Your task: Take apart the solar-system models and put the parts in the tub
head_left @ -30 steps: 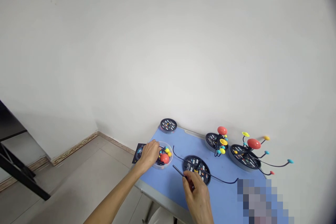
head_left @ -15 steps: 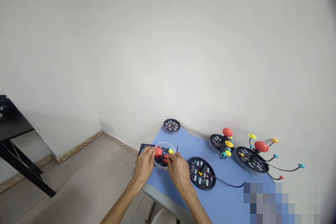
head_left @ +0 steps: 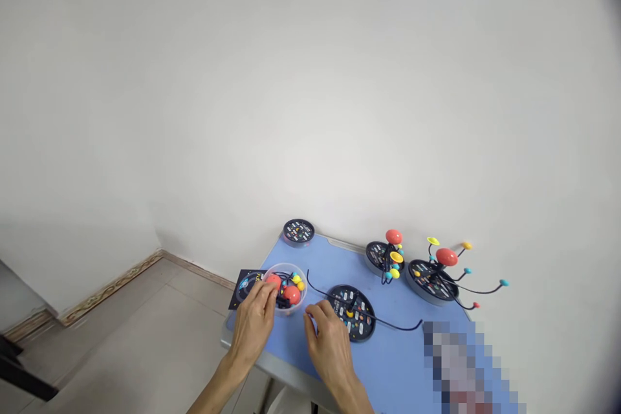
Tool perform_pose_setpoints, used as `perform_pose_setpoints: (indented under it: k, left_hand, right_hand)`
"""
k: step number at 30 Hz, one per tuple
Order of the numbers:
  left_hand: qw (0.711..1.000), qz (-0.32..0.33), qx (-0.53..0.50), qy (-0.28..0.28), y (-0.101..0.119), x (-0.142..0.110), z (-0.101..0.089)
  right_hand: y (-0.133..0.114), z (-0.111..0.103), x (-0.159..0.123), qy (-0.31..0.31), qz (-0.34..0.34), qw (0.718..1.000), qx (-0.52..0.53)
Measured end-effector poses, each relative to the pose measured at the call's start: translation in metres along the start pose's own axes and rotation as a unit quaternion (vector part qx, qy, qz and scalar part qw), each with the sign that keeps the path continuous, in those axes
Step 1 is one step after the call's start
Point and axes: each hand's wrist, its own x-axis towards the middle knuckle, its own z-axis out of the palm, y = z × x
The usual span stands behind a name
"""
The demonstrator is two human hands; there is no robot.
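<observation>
Tabletop edge (head_left: 286, 380) runs just below left hand (head_left: 253, 323) and right hand (head_left: 328, 349).

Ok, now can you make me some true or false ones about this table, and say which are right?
1. The clear bowl has red balls in it. True.
2. The left hand is right by the bowl. True.
3. The right hand is lifting a long wire into the air. False: the right hand is low over the table, and no wire shows in it. The wire runs across the near round base.
4. The far base has a tall model on it. False: the far base is flat, with nothing standing on it.
5. A model and a second model with red balls stand on the right. True.
</observation>
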Motion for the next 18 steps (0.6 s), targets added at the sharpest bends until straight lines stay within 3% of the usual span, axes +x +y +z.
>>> perform_pose_setpoints:
  k: [7, 13, 15, 18]
  left_hand:
    - [0.998, 0.001, -0.006, -0.066, 0.029, -0.019, 0.023]
    - [0.994, 0.011, -0.034, -0.105, 0.046, -0.027, 0.045]
    - [0.99, 0.013, -0.039, -0.136, 0.055, -0.028, 0.057]
    - [0.985, 0.014, -0.034, -0.17, 0.067, -0.027, 0.076]
  right_hand:
    - [0.043, -0.024, -0.03, 0.088, 0.074, 0.992, 0.056]
    - [0.074, -0.036, -0.029, 0.128, 0.149, 0.979, 0.054]
    - [0.081, -0.036, -0.022, 0.128, 0.165, 0.977, 0.03]
    - [0.083, -0.035, -0.009, 0.082, 0.188, 0.979, -0.012]
